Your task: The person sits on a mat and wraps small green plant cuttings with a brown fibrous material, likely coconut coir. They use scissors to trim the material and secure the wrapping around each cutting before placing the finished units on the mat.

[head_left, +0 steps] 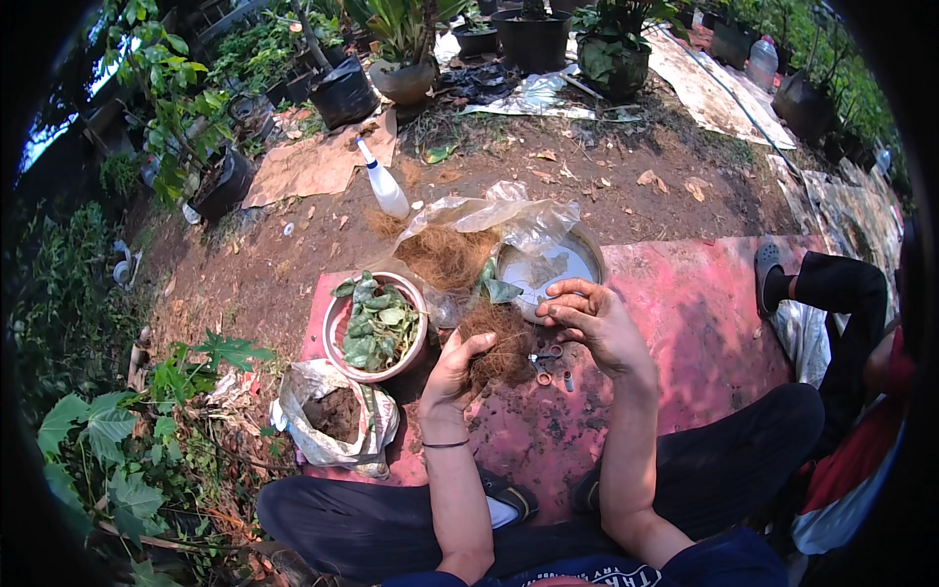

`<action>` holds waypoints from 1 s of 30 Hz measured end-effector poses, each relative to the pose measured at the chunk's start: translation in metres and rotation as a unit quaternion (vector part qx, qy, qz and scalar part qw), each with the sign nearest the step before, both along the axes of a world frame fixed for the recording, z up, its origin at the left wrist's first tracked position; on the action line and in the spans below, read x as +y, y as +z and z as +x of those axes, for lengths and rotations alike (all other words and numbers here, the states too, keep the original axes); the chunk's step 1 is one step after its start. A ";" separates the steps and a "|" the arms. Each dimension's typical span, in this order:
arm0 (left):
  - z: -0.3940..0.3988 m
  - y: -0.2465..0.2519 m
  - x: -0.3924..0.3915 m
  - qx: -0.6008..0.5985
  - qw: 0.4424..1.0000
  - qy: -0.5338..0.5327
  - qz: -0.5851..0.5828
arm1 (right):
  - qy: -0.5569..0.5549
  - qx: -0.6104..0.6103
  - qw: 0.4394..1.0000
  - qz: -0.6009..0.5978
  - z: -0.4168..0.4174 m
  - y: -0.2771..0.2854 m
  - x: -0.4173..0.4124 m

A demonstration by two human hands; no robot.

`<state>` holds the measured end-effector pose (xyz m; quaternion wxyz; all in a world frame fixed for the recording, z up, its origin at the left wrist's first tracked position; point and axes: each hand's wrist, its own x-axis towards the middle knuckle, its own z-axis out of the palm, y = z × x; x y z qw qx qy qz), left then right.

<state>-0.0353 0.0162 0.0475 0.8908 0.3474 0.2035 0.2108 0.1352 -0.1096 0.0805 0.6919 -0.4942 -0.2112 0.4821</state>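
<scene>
My left hand (453, 370) grips a ball of brown coconut fibre (500, 351). Green leaves (503, 291) stick up from the top of that ball. To the right of it hovers my right hand (590, 323), its fingers bent; whether something thin is pinched in them cannot be made out. Below lie scissors (543, 376) with orange-brown handles, and a small spool (568, 381), on the red mat. Beyond the hands, a clear plastic bag (506, 213) holds loose coconut fibre (447, 257). Behind my right fingers sits a round basin (598, 257) with greyish contents.
At left, a pink-rimmed pot (330, 345) holds leafy cuttings, with a sack of soil (378, 433) nearer me. A white squeeze bottle (386, 189) stands on bare ground. Another person's leg (843, 286) borders the red mat (697, 293) at right. Potted plants (532, 40) line the back.
</scene>
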 end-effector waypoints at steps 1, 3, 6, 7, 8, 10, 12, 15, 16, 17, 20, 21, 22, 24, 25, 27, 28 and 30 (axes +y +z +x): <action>0.000 -0.002 0.001 0.002 1.000 -0.009 0.005 | -0.011 -0.001 1.000 0.003 0.000 -0.001 0.001; 0.000 -0.009 0.004 0.003 0.999 -0.030 0.010 | -0.016 -0.007 1.000 0.002 -0.002 -0.005 0.004; -0.001 -0.012 0.006 -0.004 0.998 -0.055 0.019 | -0.029 -0.005 1.000 0.007 -0.007 -0.006 0.007; 0.000 -0.007 0.004 -0.006 0.998 -0.055 0.027 | -0.033 -0.003 0.999 0.010 -0.009 -0.005 0.009; 0.000 -0.005 0.002 -0.009 0.998 -0.056 0.034 | -0.038 -0.008 0.999 0.012 -0.011 -0.005 0.009; 0.004 -0.004 0.002 0.010 0.997 -0.049 0.063 | -0.046 -0.018 0.999 0.014 -0.015 -0.003 0.010; 0.006 -0.004 0.002 0.029 0.996 -0.040 0.080 | -0.066 -0.056 0.996 -0.010 -0.021 0.003 0.011; 0.007 -0.006 0.003 0.013 0.999 -0.022 0.023 | -0.096 -0.100 0.990 -0.028 -0.027 0.003 0.016; 0.006 -0.007 0.003 -0.023 0.999 -0.017 -0.039 | -0.107 -0.112 0.987 -0.031 -0.027 0.001 0.017; 0.005 -0.008 0.004 -0.060 0.993 -0.012 -0.101 | -0.122 -0.148 0.981 -0.022 -0.027 -0.003 0.019; 0.005 -0.014 0.005 -0.045 0.995 -0.022 -0.085 | -0.159 -0.244 0.957 -0.003 -0.029 -0.011 0.023; 0.007 -0.014 0.004 -0.039 0.995 -0.025 -0.084 | -0.167 -0.268 0.949 -0.004 -0.032 -0.007 0.024; 0.009 -0.013 0.002 -0.019 0.998 -0.015 -0.051 | -0.175 -0.292 0.940 -0.004 -0.036 -0.002 0.025; 0.013 -0.007 -0.002 0.022 1.000 0.003 0.015 | -0.166 -0.347 0.922 -0.040 -0.046 0.016 0.024; 0.015 0.000 -0.004 0.024 1.000 0.014 0.011 | -0.163 -0.374 0.911 -0.059 -0.049 0.021 0.023; 0.017 0.012 -0.008 0.026 0.999 0.037 0.004 | -0.170 -0.435 0.884 -0.023 -0.048 0.016 0.024; 0.018 0.012 -0.009 0.022 0.998 0.053 0.004 | -0.173 -0.465 0.868 -0.005 -0.048 0.015 0.024; 0.019 0.012 -0.010 0.013 0.996 0.085 0.004 | -0.179 -0.500 0.847 0.006 -0.050 0.017 0.023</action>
